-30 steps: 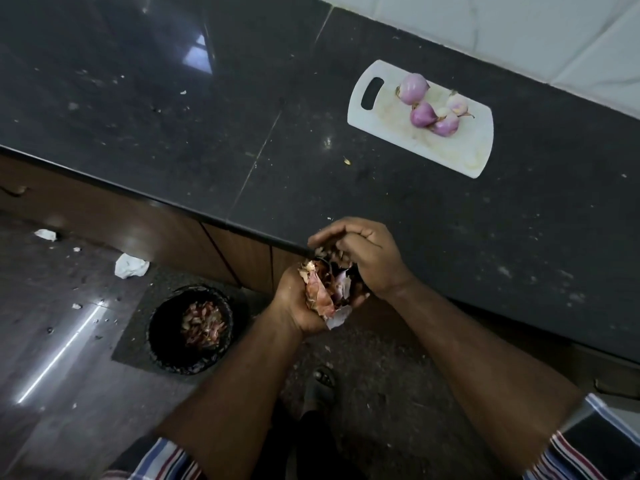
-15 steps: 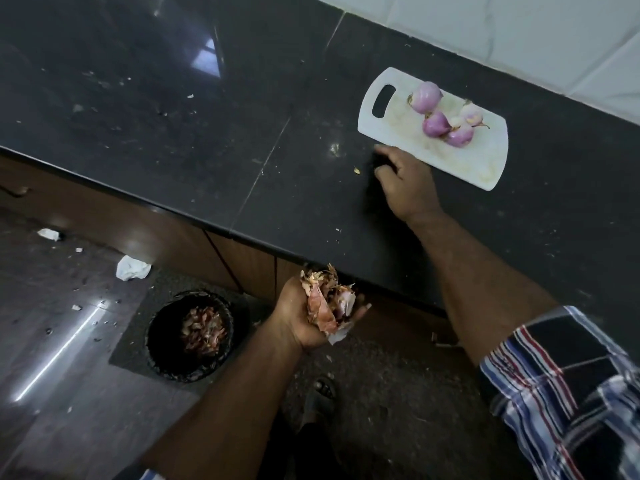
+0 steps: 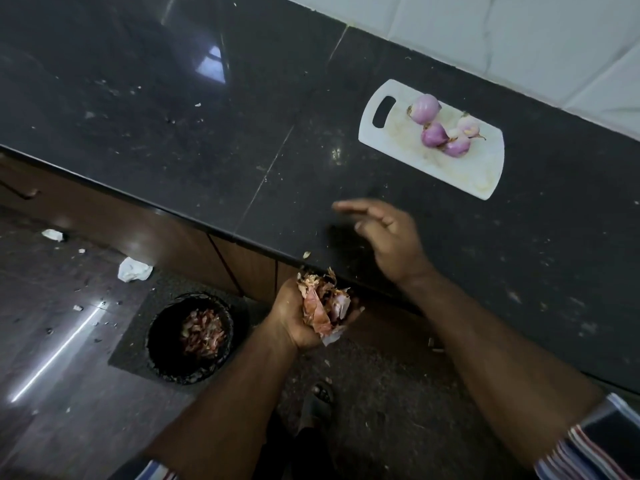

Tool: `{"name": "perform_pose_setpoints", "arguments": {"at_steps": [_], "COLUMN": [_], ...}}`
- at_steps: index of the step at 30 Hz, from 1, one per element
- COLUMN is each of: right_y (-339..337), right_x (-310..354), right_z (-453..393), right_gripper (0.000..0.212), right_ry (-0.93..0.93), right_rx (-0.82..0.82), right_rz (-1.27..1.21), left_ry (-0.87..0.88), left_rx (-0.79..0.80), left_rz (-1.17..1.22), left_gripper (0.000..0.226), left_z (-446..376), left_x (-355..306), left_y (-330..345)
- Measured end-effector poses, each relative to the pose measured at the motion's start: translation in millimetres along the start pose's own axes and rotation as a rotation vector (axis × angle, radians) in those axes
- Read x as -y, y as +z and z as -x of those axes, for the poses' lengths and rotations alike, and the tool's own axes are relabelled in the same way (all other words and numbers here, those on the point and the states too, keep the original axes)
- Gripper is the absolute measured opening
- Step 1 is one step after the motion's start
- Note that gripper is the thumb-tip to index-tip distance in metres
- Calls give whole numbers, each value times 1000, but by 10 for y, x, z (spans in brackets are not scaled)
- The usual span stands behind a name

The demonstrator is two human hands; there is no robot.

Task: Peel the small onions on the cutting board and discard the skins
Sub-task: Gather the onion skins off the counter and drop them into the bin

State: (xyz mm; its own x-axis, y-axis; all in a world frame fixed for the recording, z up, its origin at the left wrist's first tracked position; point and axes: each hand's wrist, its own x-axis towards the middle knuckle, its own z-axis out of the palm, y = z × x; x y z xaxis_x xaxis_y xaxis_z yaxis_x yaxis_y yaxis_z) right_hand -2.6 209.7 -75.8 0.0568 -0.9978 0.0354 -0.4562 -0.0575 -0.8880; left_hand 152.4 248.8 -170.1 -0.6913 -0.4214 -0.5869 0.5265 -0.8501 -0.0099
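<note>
Our right hand, fingers loose, has left the counter; left hand cups skins, onions peeled, binning remains.

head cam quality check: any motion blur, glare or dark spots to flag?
Head view: right hand motion-blurred at the fingertips; window glare on the countertop and a bright streak on the floor; dim overall, yet onions and skins in the left hand read sharp.

Single head view, looking steeply down from standing height, countertop edge and floor close below
</note>
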Motion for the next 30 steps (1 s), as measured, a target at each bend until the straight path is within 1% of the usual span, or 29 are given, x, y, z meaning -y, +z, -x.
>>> {"name": "perform_pose_setpoints", "arguments": {"at_steps": [2, 4, 6, 7, 9, 11, 12, 13, 14, 16, 17, 18, 19, 20, 22, 23, 24, 25, 27, 29, 30], "right_y": [-184, -149, 42, 156, 384, 506, 486, 412, 292, -15, -128, -163, -101, 31, 361, 489, 573, 630, 731, 911, 1038], "right_x": [-103, -140, -75, -21, 139, 229, 230, 215, 165, 20, -49, -92, -95, -79, 57, 126, 163, 160, 16, -114, -159], "right_z": [-233, -305, -189, -91, 158, 391, 435, 409, 342, 190, 155, 159, 200, 261, 435, 542, 646, 759, 1020, 1213, 1253], "right_gripper": [40, 44, 47, 47, 46, 44, 42, 39, 37, 36, 37, 39, 40, 40, 38, 37, 35, 33, 28, 30, 34], "right_ry": [30, 50, -33, -78, -142, -197, -210, -203, -176, -69, -23, 9, 15, -16, -82, -91, -101, -111, -141, -176, -183], "right_rx": [-92, -78, 30, 103, 260, 348, 330, 259, 147, -83, -150, -172, -142, -77, 36, 37, -10, -93, -237, -261, -247], "right_rz": [139, 231, 329, 335, 279, 175, 143, 135, 146, 207, 246, 287, 316, 320, 201, 116, 49, 8, -2, 48, 63], "left_ry": [54, 91, 86, 80, 47, 52, 32, 13, -4, 31, 60, 71, 52, 50, 29, 28, 17, 37, 88, 86, 124], "left_rx": [-70, -165, -209, -189, -118, -150, -118, -109, -95, -87, -98, -121, -144, -145, -175, -190, -150, -122, -176, -199, -227], "left_rz": [-7, -42, -69, -68, -31, 47, 115, 135, 116, 3, 5, 11, 4, 9, 52, 58, 73, 60, 20, 48, 68], "left_gripper": [54, 53, 55, 51, 42, 52, 49, 36, 29, 44, 49, 50, 48, 45, 34, 27, 20, 17, 21, 26, 26], "left_z": [43, 27, 11, 15, 64, 120, 144, 150, 180, 189, 177, 186, 164, 161, 188, 190, 223, 285, 369, 361, 339], "left_x": [13, 8, 18, 1, 0, -16, -24, -17, -13, -22, -28, -32, -36, -40, -41, -36, -47, -59, -69, -1, 62], "left_y": [42, 44, 26, 28, 62, 70, 83, 94, 127, 130, 117, 125, 118, 123, 154, 149, 162, 183, 148, 49, -32]}}
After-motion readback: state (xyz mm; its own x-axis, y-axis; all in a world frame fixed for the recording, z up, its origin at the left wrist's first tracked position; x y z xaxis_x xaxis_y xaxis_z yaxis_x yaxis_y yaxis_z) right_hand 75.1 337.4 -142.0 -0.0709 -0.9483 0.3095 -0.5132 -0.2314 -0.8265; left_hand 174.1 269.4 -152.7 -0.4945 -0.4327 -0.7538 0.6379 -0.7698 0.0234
